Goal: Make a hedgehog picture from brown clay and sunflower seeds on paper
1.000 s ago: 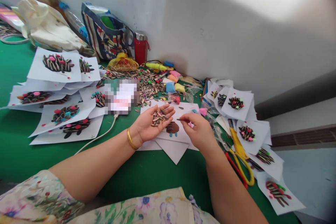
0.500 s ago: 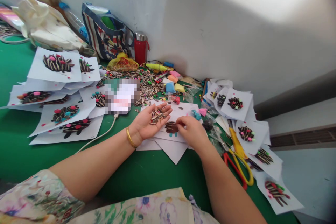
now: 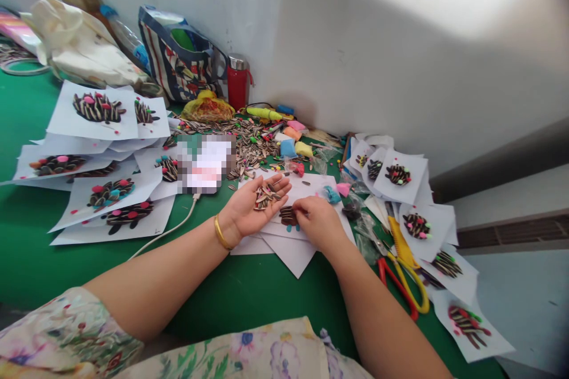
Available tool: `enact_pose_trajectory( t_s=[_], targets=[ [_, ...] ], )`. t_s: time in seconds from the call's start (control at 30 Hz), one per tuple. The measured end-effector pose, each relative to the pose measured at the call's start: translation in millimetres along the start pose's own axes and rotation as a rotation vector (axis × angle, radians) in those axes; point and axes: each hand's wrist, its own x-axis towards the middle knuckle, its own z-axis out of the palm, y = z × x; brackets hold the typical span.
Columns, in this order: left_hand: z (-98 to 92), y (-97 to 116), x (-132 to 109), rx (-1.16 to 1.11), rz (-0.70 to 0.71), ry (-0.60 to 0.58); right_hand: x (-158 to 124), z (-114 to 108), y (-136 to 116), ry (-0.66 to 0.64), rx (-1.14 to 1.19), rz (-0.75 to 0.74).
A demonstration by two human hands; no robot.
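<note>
My left hand [image 3: 249, 207] lies palm up with a small heap of sunflower seeds [image 3: 265, 196] resting in it, its fingers extended. Close beside it, my right hand [image 3: 323, 220] is bent down over a white sheet of paper [image 3: 320, 182], thumb and forefinger pinched together. Those fingertips touch the right end of a brown clay shape [image 3: 288, 215] set with striped seeds, with blue feet below it. Whatever is between the fingertips is too small and covered to make out. More white sheets [image 3: 296, 256] lie underneath.
Loose sunflower seeds [image 3: 253, 151] are heaped behind my hands, near coloured clay lumps [image 3: 288, 148]. A blurred phone [image 3: 207, 163] with a cable lies left. Finished seed pictures [image 3: 93, 109] are stacked left and right. Scissors [image 3: 402, 284] lie right; a red bottle [image 3: 237, 83] stands by the wall.
My right hand has shifted slightly left over the clay shape, its fingertips still pinched. My left hand with the seeds has stayed in place.
</note>
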Motion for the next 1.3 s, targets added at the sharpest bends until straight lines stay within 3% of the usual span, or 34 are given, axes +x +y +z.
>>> enact_pose_trajectory(
  t_s=[0.53, 0.73, 0.93, 1.1, 1.3],
  targets=[
    [0.3, -0.1, -0.7, -0.002, -0.011, -0.009, 5.1, 0.6, -2.7, -0.045, -0.067, -0.009],
    [0.4, -1.0, -2.4, -0.004, -0.010, -0.027, -1.0, 0.4, 2.6, 0.133, 0.023, -0.094],
    [3.4, -4.9, -6.9, 0.016, -0.062, -0.062, -9.3, -6.6, -15.1, 0.343, 0.134, -0.227],
    [5.5, -11.2, -10.5, 0.051, -0.111, -0.113, -13.1, -2.6, -33.1, 0.351, 0.163, -0.287],
    [4.6, -19.2, -13.5, 0.033, -0.192, -0.164, -11.6, 1.7, -36.3, 0.355, 0.167, -0.310]
  ],
)
